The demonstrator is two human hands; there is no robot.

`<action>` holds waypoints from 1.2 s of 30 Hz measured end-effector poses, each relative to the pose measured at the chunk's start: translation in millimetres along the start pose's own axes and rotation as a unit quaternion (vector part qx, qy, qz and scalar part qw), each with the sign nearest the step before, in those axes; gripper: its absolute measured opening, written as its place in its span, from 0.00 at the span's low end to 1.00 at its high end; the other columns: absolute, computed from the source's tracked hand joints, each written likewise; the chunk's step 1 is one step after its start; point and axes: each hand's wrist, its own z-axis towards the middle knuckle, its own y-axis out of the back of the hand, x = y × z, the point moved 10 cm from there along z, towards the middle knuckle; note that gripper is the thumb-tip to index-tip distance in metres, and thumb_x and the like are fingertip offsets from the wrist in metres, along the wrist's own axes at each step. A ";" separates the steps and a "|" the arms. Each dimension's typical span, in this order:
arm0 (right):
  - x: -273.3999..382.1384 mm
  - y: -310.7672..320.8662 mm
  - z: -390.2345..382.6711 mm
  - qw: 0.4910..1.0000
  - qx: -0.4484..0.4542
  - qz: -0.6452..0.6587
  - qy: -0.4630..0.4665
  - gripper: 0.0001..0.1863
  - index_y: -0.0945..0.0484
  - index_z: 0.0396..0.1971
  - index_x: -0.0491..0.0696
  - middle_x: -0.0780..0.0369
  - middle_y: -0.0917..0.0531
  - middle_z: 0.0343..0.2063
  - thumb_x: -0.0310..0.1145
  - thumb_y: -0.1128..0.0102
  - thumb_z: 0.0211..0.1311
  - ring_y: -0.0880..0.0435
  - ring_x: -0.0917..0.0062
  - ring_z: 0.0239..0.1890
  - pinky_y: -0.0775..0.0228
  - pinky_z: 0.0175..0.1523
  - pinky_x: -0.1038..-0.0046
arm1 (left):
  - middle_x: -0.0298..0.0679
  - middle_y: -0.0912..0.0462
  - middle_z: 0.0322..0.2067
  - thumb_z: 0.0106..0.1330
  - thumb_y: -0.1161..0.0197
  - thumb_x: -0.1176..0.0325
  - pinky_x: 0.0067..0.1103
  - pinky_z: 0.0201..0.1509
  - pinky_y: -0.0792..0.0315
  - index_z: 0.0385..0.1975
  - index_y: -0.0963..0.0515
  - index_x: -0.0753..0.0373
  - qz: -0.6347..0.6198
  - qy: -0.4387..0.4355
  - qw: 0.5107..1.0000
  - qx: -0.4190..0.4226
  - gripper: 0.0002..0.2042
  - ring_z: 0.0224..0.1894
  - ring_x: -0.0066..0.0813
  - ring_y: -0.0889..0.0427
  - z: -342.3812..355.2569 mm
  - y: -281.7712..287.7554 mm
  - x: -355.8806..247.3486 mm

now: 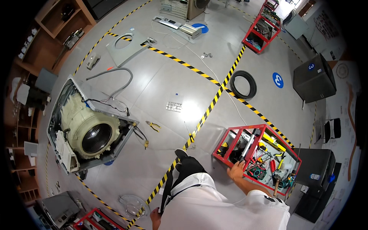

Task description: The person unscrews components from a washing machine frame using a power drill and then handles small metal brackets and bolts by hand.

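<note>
My right hand (236, 171) is at the near left rim of a red tool cart (264, 131), its fingers bent over the edge. In the cart's top tray lie a hammer (276, 184), a red-handled screwdriver (273, 166), a yellow spirit level (273, 142) and several other hand tools. Low beside my body hangs my left hand (155, 215), near a clear round plastic part (133, 205) on the floor; its fingers are mostly hidden. To the left stands an opened front-load washing machine (92, 130), its pale tub and dark round opening exposed.
Yellow-handled pliers (153, 126) and a screwdriver (190, 134) lie on the grey floor. Farther off are a black rubber ring (243, 84), a grey hose (128, 76), a panel with a round hole (124, 46) and another red cart (261, 32). A dark box (315, 78) stands right.
</note>
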 end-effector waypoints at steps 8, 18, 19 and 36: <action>15.3 2.3 -7.8 0.995 0.061 0.024 -0.071 0.45 0.50 0.62 0.53 0.34 0.69 0.61 0.49 0.38 0.45 0.65 0.37 0.64 0.56 0.66 0.56 | 0.43 0.21 0.24 0.63 0.46 0.64 0.18 0.21 0.31 0.43 0.27 0.72 -0.477 0.458 0.750 -0.021 0.16 0.20 0.27 0.21 31.7 18.0 12.1; 21.3 7.6 0.1 0.990 0.071 0.007 -0.119 0.39 0.42 0.57 0.51 0.33 0.70 0.60 0.50 0.38 0.46 0.66 0.35 0.63 0.53 0.64 0.51 | 0.42 0.19 0.27 0.61 0.45 0.63 0.17 0.29 0.29 0.44 0.26 0.68 -0.272 0.380 0.883 0.052 0.16 0.28 0.23 0.22 2.5 -23.6 59.5; 23.5 5.7 2.3 0.992 0.064 -0.004 -0.110 0.39 0.41 0.57 0.51 0.33 0.69 0.60 0.50 0.38 0.46 0.66 0.35 0.63 0.52 0.63 0.51 | 0.42 0.19 0.27 0.61 0.45 0.63 0.18 0.29 0.29 0.42 0.25 0.68 -0.271 0.353 0.894 0.054 0.16 0.29 0.23 0.22 -11.4 -43.8 88.4; 21.6 10.3 -1.5 0.981 0.097 0.013 -0.166 0.34 0.32 0.54 0.52 0.37 0.70 0.62 0.50 0.38 0.45 0.69 0.40 0.65 0.49 0.64 0.56 | 0.41 0.20 0.34 0.64 0.47 0.60 0.19 0.29 0.28 0.45 0.28 0.66 -0.433 0.420 0.792 0.094 0.17 0.29 0.27 0.20 65.2 23.0 55.1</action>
